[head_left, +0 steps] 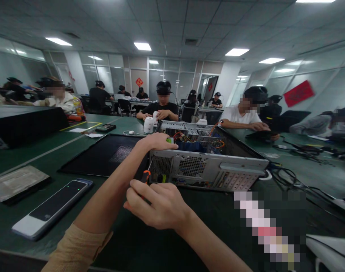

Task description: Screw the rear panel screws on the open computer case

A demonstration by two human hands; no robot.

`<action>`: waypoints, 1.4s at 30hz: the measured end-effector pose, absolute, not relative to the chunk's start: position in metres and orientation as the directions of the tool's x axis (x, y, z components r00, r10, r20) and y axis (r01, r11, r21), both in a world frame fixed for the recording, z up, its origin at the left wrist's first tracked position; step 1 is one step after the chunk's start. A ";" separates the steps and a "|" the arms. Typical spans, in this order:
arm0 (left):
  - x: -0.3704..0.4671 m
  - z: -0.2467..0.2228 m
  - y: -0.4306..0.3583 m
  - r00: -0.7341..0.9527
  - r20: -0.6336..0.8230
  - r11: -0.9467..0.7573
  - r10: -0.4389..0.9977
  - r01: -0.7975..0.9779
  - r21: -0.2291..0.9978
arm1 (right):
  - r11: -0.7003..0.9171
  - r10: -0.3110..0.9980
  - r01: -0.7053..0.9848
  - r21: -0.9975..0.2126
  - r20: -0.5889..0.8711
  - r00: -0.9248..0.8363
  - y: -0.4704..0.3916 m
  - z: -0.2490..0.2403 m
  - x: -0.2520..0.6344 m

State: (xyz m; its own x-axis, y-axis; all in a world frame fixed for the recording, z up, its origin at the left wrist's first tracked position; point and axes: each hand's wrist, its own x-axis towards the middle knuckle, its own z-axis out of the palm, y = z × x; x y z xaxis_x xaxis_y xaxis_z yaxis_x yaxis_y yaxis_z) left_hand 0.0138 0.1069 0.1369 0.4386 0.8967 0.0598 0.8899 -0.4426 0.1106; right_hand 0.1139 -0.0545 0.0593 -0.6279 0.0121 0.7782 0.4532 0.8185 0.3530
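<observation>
Computer case [212, 172] lies open between black panel [93, 156] and tangled cables [284, 177].

Glass-panelled back wall [168, 68], glowing ceiling lights [142, 46], red banner [299, 93] at right.

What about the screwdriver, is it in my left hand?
No, the right hand holds the screwdriver, while the left hand is at the edge of the computer case.

A: Any text coming through on your feed?
B: None I'm reading. I'm seeing red diamond signs [139, 82] hanging at the back and a red banner [299, 93] slanting at right, but both are showing too small or blurred for me.
</observation>
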 end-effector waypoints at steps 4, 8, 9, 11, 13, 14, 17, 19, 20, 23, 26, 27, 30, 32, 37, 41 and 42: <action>0.014 0.137 0.106 0.426 0.067 -0.431 0.902 0.895 0.114 | 0.869 0.071 0.432 0.240 0.805 -0.589 -0.051 0.061 0.106; 0.015 0.138 0.103 0.428 0.060 -0.432 0.902 0.894 0.115 | 0.939 0.091 0.328 0.103 0.847 -0.524 -0.054 0.059 0.110; 0.014 0.138 0.103 0.432 0.061 -0.436 0.900 0.893 0.115 | 0.940 0.098 0.328 0.093 0.847 -0.522 -0.055 0.059 0.112; 0.014 0.138 0.103 0.445 0.064 -0.450 0.893 0.885 0.117 | 0.917 0.112 0.382 0.111 0.849 -0.516 -0.058 0.058 0.115; 0.013 0.138 0.104 0.458 0.068 -0.463 0.886 0.878 0.123 | 0.883 0.105 0.443 0.155 0.854 -0.509 -0.059 0.055 0.115; 0.013 0.137 0.105 0.464 0.069 -0.469 0.883 0.874 0.125 | 0.874 0.095 0.456 0.170 0.859 -0.503 -0.058 0.054 0.115; 0.013 0.137 0.108 0.478 0.066 -0.483 0.876 0.868 0.119 | 0.879 0.069 0.443 0.174 0.874 -0.481 -0.056 0.047 0.110; 0.013 0.137 0.109 0.486 0.063 -0.490 0.872 0.864 0.114 | 0.885 0.065 0.435 0.166 0.881 -0.468 -0.055 0.044 0.109; 0.013 0.137 0.109 0.489 0.061 -0.492 0.870 0.863 0.115 | 0.886 0.063 0.433 0.166 0.882 -0.467 -0.054 0.043 0.109; 0.012 0.137 0.109 0.486 0.058 -0.490 0.872 0.864 0.120 | 0.890 0.082 0.428 0.155 0.871 -0.485 -0.055 0.042 0.110; 0.012 0.138 0.108 0.469 0.050 -0.471 0.882 0.873 0.127 | 0.904 0.107 0.406 0.135 0.847 -0.521 -0.059 0.045 0.112; 0.012 0.138 0.107 0.466 0.044 -0.467 0.884 0.874 0.131 | 0.905 0.108 0.403 0.135 0.843 -0.526 -0.059 0.045 0.112; 0.012 0.138 0.107 0.466 0.040 -0.467 0.884 0.874 0.134 | 0.900 0.099 0.410 0.148 0.847 -0.522 -0.060 0.045 0.109; 0.011 0.137 0.108 0.467 0.053 -0.470 0.883 0.873 0.131 | 0.903 0.082 0.403 0.147 0.862 -0.500 -0.060 0.042 0.106; 0.010 0.134 0.113 0.462 0.061 -0.466 0.885 0.874 0.138 | 0.917 0.088 0.384 0.104 0.888 -0.451 -0.058 0.037 0.101; 0.010 0.135 0.113 0.468 0.059 -0.472 0.882 0.871 0.138 | 0.931 0.104 0.354 0.085 0.870 -0.482 -0.060 0.038 0.104; 0.010 0.135 0.112 0.473 0.059 -0.477 0.879 0.869 0.135 | 0.930 0.108 0.357 0.090 0.860 -0.498 -0.061 0.039 0.104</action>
